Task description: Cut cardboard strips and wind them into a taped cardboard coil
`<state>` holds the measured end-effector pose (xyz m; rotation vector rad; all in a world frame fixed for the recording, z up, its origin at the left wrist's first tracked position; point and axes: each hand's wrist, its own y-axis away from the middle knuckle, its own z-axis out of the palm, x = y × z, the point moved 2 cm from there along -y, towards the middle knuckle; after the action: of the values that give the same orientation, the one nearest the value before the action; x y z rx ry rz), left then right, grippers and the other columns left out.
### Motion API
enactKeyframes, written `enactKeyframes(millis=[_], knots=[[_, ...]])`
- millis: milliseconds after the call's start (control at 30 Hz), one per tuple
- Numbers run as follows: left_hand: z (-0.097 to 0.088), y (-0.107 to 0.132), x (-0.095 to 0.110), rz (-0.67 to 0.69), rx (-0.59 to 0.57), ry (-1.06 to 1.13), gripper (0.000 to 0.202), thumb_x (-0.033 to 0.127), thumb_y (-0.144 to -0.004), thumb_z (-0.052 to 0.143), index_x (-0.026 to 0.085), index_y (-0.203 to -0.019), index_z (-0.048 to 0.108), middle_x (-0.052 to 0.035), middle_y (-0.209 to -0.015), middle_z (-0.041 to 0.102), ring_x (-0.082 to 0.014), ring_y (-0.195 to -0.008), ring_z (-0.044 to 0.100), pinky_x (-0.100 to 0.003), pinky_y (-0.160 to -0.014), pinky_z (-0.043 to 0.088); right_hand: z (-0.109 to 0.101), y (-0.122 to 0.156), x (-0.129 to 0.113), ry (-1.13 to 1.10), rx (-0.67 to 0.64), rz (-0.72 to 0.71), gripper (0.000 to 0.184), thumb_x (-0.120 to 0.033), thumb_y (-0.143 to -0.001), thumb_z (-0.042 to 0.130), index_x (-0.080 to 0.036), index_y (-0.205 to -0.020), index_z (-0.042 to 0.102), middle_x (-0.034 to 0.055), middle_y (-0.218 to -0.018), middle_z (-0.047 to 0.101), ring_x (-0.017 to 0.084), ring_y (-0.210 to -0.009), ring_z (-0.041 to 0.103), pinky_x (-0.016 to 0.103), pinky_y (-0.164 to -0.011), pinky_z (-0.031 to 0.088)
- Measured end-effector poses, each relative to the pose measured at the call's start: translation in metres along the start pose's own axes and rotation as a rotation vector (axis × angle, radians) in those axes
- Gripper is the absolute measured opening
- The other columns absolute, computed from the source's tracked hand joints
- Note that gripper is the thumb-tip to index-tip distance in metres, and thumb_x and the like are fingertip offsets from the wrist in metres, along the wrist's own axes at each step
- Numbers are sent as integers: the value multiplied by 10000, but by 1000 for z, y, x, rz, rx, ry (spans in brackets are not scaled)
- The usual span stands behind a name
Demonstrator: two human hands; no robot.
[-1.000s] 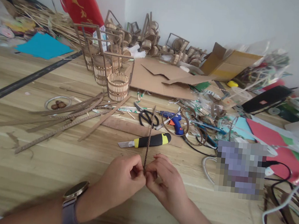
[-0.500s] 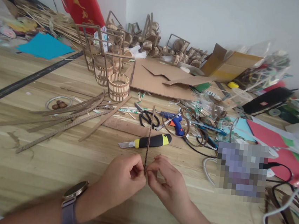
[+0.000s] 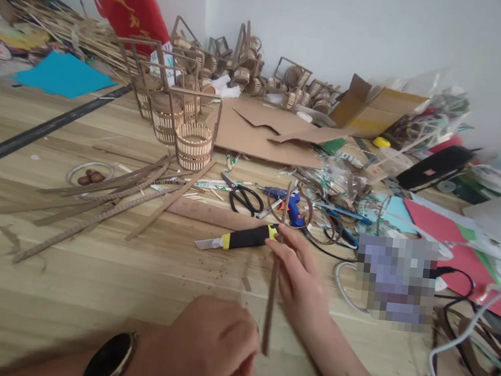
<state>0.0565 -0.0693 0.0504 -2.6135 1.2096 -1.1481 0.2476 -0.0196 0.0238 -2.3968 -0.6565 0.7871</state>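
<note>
My right hand (image 3: 299, 275) holds a narrow brown cardboard strip (image 3: 269, 314) between thumb and fingers near its upper part; the strip stands nearly upright in view. To its left, my left hand (image 3: 213, 344) is closed in a curl, back of the hand up, its fingertips hidden; I cannot see whether anything is in it. Just beyond my right fingers lies a black and yellow utility knife (image 3: 248, 238), blade pointing left. A small brown scrap (image 3: 246, 283) rests on the wooden table between the hands and the knife.
Scissors (image 3: 246, 199) and a blue glue gun (image 3: 295, 209) lie behind the knife. Loose cardboard strips (image 3: 97, 214) spread at left, by small woven baskets (image 3: 193, 147). Flat cardboard (image 3: 256, 129) lies farther back. Cables (image 3: 471, 333) and red paper (image 3: 433, 223) are at right.
My hands have parted. The right has moved up and right with the strip, and the left has come down nearer to me. The small scrap now shows on the table.
</note>
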Motion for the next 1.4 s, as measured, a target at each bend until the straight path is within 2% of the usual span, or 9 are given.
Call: enactKeyframes(millis=[167, 333, 400, 533, 733, 900, 1033, 1167, 1400], knots=[[-11, -2, -5, 56, 136, 45, 201, 87, -926, 493, 178, -1063, 609, -72, -1033, 738, -190, -998, 669, -282, -946, 478, -19, -4, -3, -325, 309, 139, 193, -201, -979, 524, -280, -1122, 626, 87, -1155, 691, 253, -1099, 667, 479, -944, 547], [-20, -13, -27, -159, 349, -50, 303, 131, -969, 460, 155, -1230, 612, -140, -1257, 649, -245, -1152, 594, -367, -1005, 447, -31, -12, 3, -697, 356, 408, 223, -423, -983, 494, -265, -1097, 603, 45, -826, 675, 162, -557, 600, 327, -525, 527], [-18, -19, -34, -242, 246, 35, 254, 144, -943, 491, 148, -1106, 686, -131, -1148, 698, -262, -1071, 629, -365, -934, 475, -32, -15, 8, -767, 312, 463, 252, -431, -968, 488, -261, -1101, 617, 18, -720, 621, 143, -484, 522, 294, -452, 458], [-10, -23, -38, -390, -179, 466, 309, 162, -924, 500, 192, -697, 708, -5, -725, 716, -166, -707, 648, -246, -683, 462, -29, -18, 16, -898, 272, 526, 259, -391, -948, 492, -259, -1115, 640, -24, -643, 546, 115, -432, 427, 288, -460, 427], [-7, -19, -41, -578, -230, 723, 162, 310, -843, 645, 193, -853, 756, -4, -768, 731, -168, -705, 628, -234, -624, 422, -25, -16, 20, -883, 208, 581, 264, -380, -944, 506, -251, -1135, 634, -32, -640, 544, 114, -431, 410, 273, -447, 409], [2, -18, -42, -584, -349, 778, 115, 283, -764, 691, 183, -713, 718, 33, -612, 610, -120, -565, 512, -220, -526, 349, -16, -12, 19, -881, 199, 627, 335, -439, -936, 556, -235, -1191, 629, 17, -758, 647, 140, -529, 548, 278, -483, 481], [6, -21, -49, -713, -290, 1131, 238, 383, -740, 725, 150, -746, 673, 18, -661, 618, -91, -533, 498, -210, -512, 406, -8, -5, 6, -698, 153, 535, 344, -441, -945, 576, -261, -1238, 592, 77, -1050, 692, 167, -705, 665, 339, -656, 578], [5, -26, -56, -799, -119, 1337, 389, 437, -631, 838, 133, -791, 656, 0, -688, 648, -71, -522, 495, -200, -494, 394, -5, -1, -24, -325, -19, 213, 70, -207, -921, 606, -242, -898, 661, 17, -768, 681, 158, -677, 657, 262, -589, 536], [4, -28, -58, -821, 40, 1362, 461, 431, -574, 897, 141, -780, 602, 48, -661, 595, -57, -510, 522, -189, -486, 410, 1, 4, -47, -171, -48, -30, 145, -115, -893, 590, -233, -948, 655, 21, -755, 701, 176, -683, 665, 298, -595, 532]])
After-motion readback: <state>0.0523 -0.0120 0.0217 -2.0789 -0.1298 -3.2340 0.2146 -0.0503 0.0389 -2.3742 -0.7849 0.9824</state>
